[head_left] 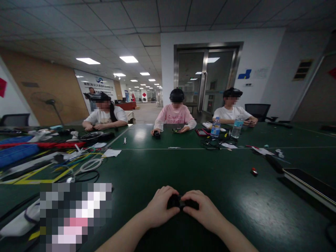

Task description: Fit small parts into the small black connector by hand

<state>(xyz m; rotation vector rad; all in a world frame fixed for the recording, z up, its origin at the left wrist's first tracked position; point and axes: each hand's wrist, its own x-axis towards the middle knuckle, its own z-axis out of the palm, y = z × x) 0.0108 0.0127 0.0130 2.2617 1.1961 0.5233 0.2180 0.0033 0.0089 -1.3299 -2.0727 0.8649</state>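
Both my hands meet at the near edge of the dark green table [168,168], fingers curled round a small black object [176,202] held between them. My left hand [159,206] grips its left end and my right hand [202,209] grips its right end. Most of the object is hidden by my fingers, so I cannot tell what it is. Both forearms come up from the bottom edge of the head view.
Three people sit across the table, each handling small parts. Two water bottles [215,127] stand at the far right. Cables and wires [78,161] are piled at the left. A small red item [253,172] and a flat dark device [309,182] lie to the right.
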